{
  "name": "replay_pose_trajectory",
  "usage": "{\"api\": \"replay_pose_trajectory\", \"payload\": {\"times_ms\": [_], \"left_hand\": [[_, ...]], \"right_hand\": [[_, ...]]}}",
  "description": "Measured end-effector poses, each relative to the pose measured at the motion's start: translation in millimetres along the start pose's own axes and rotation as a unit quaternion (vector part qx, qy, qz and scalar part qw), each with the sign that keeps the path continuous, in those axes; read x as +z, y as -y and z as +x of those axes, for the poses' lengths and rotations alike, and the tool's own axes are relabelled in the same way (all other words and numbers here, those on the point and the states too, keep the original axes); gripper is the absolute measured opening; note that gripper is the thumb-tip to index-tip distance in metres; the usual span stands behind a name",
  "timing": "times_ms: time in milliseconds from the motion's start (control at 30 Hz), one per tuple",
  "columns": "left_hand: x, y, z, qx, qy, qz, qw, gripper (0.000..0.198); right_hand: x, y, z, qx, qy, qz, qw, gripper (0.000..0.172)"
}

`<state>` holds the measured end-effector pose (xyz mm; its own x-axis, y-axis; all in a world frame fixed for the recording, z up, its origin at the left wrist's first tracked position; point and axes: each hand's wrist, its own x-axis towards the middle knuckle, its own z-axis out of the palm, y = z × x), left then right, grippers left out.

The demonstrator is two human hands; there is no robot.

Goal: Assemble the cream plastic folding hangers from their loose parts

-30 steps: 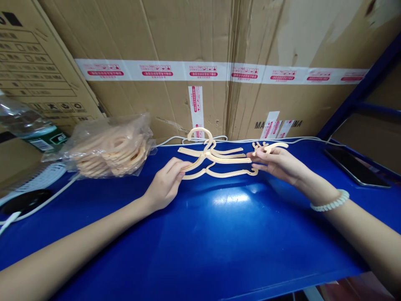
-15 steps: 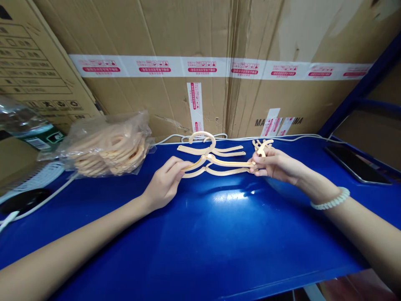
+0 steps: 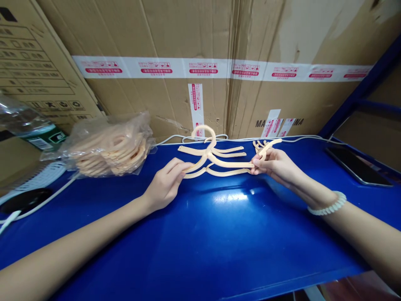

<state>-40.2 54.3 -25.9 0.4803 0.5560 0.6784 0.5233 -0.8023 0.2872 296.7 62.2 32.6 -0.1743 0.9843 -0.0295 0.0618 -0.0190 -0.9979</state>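
Observation:
A pale peach plastic hanger [image 3: 230, 163] is held above the blue table, hook upward. My left hand [image 3: 167, 182] is closed on the hanger's left arm, hiding that end. At the far right end, my right hand [image 3: 272, 165] pinches a small curved peach piece [image 3: 272, 144] against the arm's tip; the fingers partly cover where they meet. More peach hanger parts [image 3: 230, 154] lie on the table just behind, and another hanger arm [image 3: 230, 172] shows below the held one. Several small curved pieces [image 3: 257, 144] lie behind my right hand.
A clear plastic bag [image 3: 114, 144] full of peach parts sits at left, beside a bottle [image 3: 44, 133] with a green label. A black round object [image 3: 25, 200] and white cable lie nearer. At right lies a phone [image 3: 359, 166]. Cardboard boxes [image 3: 150, 100] wall off the back.
The curved piece in my right hand has turned, its free end now reaching farther right. The hanger has tilted, its hook standing slightly higher. My left hand has stayed in place.

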Motion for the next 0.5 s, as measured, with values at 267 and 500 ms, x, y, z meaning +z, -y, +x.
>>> {"api": "replay_pose_trajectory", "payload": {"times_ms": [267,500], "left_hand": [[0.3,-5,2,-0.014,-0.017,0.017,1.0,0.024],[2.3,-2,-1,-0.019,-0.028,0.034,0.999,0.012]], "right_hand": [[1,-3,1,-0.033,-0.024,0.041,0.998,0.034],[-18,14,5,-0.071,-0.036,0.027,0.996,0.032]]}}
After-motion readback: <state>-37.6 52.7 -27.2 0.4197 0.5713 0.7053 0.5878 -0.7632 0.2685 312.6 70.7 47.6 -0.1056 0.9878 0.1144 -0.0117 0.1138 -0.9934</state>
